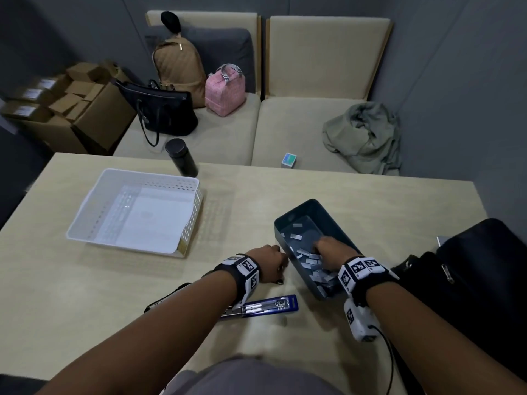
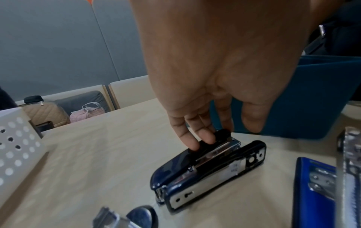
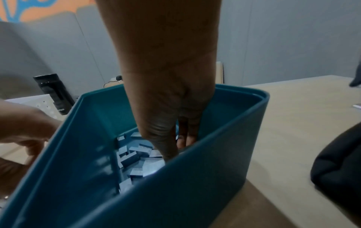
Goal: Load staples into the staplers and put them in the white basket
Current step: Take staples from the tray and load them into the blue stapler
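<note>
The empty white basket (image 1: 196, 195) stands on the table's left half. Right of it a teal bin (image 1: 281, 235) holds several loose staple strips (image 1: 310, 265). My right hand (image 1: 318, 248) reaches down into the bin (image 3: 195, 185) among the strips (image 3: 134, 155); its fingertips are hidden behind the wall. My left hand (image 2: 222, 135) touches the rear end of a dark navy stapler (image 2: 207, 171) lying on its side, thumb apart from it. A blue stapler (image 1: 262, 305) lies opened flat near the front edge. Another dark stapler (image 1: 162, 299) shows under my left forearm.
A black flask (image 1: 181, 158) stands behind the basket. A black bag (image 1: 470, 280) lies on the table at the right of the bin. Beyond the table is a beige sofa (image 1: 285, 132) with bags and a jacket; cardboard boxes (image 1: 71, 109) sit at the far left.
</note>
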`<state>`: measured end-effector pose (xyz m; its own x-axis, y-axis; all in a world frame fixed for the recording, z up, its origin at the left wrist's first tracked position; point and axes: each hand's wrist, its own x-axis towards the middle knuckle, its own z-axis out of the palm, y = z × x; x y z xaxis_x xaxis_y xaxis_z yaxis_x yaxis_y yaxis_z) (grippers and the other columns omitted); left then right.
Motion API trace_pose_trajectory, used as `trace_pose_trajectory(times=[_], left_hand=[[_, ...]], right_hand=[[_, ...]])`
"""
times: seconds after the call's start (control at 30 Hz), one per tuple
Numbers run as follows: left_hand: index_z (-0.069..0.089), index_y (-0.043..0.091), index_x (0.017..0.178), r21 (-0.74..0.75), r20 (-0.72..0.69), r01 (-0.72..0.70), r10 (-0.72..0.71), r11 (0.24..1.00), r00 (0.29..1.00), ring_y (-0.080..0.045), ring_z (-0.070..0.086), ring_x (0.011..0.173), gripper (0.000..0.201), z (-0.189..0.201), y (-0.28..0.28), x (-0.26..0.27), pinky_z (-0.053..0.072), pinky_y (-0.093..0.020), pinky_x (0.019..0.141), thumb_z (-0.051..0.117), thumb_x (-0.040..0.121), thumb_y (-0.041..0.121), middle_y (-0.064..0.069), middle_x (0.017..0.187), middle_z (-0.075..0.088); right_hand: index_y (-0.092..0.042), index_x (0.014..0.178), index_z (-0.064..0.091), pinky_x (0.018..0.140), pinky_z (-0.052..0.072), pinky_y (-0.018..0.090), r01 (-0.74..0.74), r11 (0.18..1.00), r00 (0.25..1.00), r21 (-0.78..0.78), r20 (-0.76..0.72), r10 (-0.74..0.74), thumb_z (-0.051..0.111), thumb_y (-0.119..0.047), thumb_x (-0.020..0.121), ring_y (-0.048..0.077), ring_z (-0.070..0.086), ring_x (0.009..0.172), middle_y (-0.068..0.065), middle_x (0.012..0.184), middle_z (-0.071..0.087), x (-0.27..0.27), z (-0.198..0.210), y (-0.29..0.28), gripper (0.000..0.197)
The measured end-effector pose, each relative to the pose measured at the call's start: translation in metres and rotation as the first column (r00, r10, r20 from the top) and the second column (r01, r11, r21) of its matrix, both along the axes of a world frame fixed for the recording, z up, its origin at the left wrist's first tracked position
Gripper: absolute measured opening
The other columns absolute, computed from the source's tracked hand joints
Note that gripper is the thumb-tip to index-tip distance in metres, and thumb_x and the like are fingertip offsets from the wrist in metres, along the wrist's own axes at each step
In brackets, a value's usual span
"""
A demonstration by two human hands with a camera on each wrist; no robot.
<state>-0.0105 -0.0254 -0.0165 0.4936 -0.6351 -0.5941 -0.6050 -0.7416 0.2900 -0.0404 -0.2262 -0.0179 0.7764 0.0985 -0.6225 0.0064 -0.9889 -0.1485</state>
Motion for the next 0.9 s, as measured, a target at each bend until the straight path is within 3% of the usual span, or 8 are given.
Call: trace_pose_trajectory(times=[0.13, 0.23, 0.37, 0.5, 0.63, 0.77, 0.83, 0.9], left_hand=[[0.060, 0.020, 0.123, 0.000, -0.007, -0.026, 0.026, 1.000, 1.000, -0.032, 0.055, 0.114, 0.041, -0.004, 0.002, -0.003, 0.050, -0.043, 0.095, 0.066, 0.086, 0.037, -0.011, 0.125, 0.053], [0.060, 0.021, 0.122, 0.009, -0.020, -0.032, 0.032, 0.999, 0.999, -0.032, 0.055, 0.114, 0.039, -0.005, 0.002, -0.005, 0.050, -0.043, 0.094, 0.064, 0.087, 0.036, -0.010, 0.124, 0.053], [0.060, 0.021, 0.124, 0.030, -0.024, -0.023, 0.023, 0.999, 0.999, -0.032, 0.054, 0.115, 0.038, -0.003, 0.001, -0.005, 0.049, -0.043, 0.095, 0.061, 0.088, 0.034, -0.011, 0.126, 0.052], [0.061, 0.022, 0.122, 0.032, -0.021, -0.025, 0.026, 0.999, 0.999, -0.032, 0.054, 0.115, 0.036, -0.002, -0.001, -0.006, 0.049, -0.041, 0.094, 0.060, 0.089, 0.034, -0.011, 0.126, 0.052], [0.063, 0.022, 0.122, 0.026, -0.032, -0.054, 0.055, 0.998, 0.998, -0.031, 0.056, 0.113, 0.036, 0.001, -0.002, -0.004, 0.049, -0.040, 0.095, 0.061, 0.088, 0.035, -0.011, 0.124, 0.054], [0.065, 0.011, 0.115, -0.070, 0.079, -0.040, 0.046, 0.997, 0.996, -0.031, 0.053, 0.108, 0.031, 0.008, 0.005, -0.006, 0.050, -0.040, 0.088, 0.057, 0.091, 0.028, -0.013, 0.120, 0.048], [0.064, 0.006, 0.111, -0.106, 0.133, -0.040, 0.054, 0.994, 0.990, -0.031, 0.053, 0.107, 0.029, 0.012, 0.011, -0.007, 0.050, -0.041, 0.083, 0.053, 0.093, 0.027, -0.014, 0.118, 0.049], [0.064, 0.005, 0.109, -0.115, 0.115, -0.041, 0.055, 0.993, 0.992, -0.032, 0.056, 0.106, 0.028, 0.016, 0.016, -0.007, 0.047, -0.039, 0.082, 0.050, 0.095, 0.026, -0.015, 0.115, 0.055]], right_hand=[[-0.004, 0.116, 0.062, 0.088, 0.051, 0.040, -0.059, 0.993, 0.998, -0.102, 0.001, 0.059, 0.057, 0.001, 0.086, 0.036, 0.060, 0.109, 0.018, 0.125, 0.055, 0.002, 0.006, -0.004, 0.030], [0.002, 0.114, 0.062, 0.079, 0.050, 0.040, -0.145, 0.959, 0.989, -0.243, -0.037, 0.141, 0.052, 0.006, 0.088, 0.038, 0.064, 0.105, 0.020, 0.118, 0.063, -0.003, 0.016, -0.001, 0.028], [0.000, 0.112, 0.064, 0.081, 0.051, 0.041, -0.143, 0.958, 0.989, -0.248, 0.011, 0.150, 0.053, 0.006, 0.088, 0.037, 0.064, 0.104, 0.019, 0.116, 0.063, -0.004, 0.025, 0.000, 0.027], [-0.005, 0.113, 0.064, 0.084, 0.049, 0.041, -0.081, 0.991, 0.996, -0.108, 0.035, 0.085, 0.055, -0.002, 0.089, 0.037, 0.062, 0.104, 0.018, 0.119, 0.058, 0.004, 0.034, -0.005, 0.026], [-0.016, 0.096, 0.072, 0.085, 0.055, 0.038, 0.133, 0.975, 0.991, 0.178, -0.029, -0.130, 0.063, -0.001, 0.081, 0.023, 0.066, 0.094, 0.006, 0.105, 0.071, 0.010, 0.034, -0.014, 0.023], [-0.008, 0.097, 0.073, 0.081, 0.059, 0.040, 0.364, 0.833, 0.931, 0.417, -0.194, -0.310, 0.071, 0.006, 0.074, 0.028, 0.072, 0.081, 0.008, 0.081, 0.074, 0.002, 0.041, -0.017, 0.027], [-0.005, 0.093, 0.076, 0.075, 0.058, 0.032, 0.407, 0.782, 0.913, 0.473, -0.196, -0.357, 0.071, 0.007, 0.074, 0.022, 0.070, 0.075, 0.005, 0.075, 0.073, -0.001, 0.048, -0.016, 0.023], [0.003, 0.097, 0.073, 0.063, 0.056, 0.024, 0.476, 0.682, 0.878, 0.555, -0.265, -0.398, 0.066, 0.010, 0.077, 0.021, 0.068, 0.070, 0.015, 0.081, 0.073, -0.005, 0.058, -0.012, 0.022]])
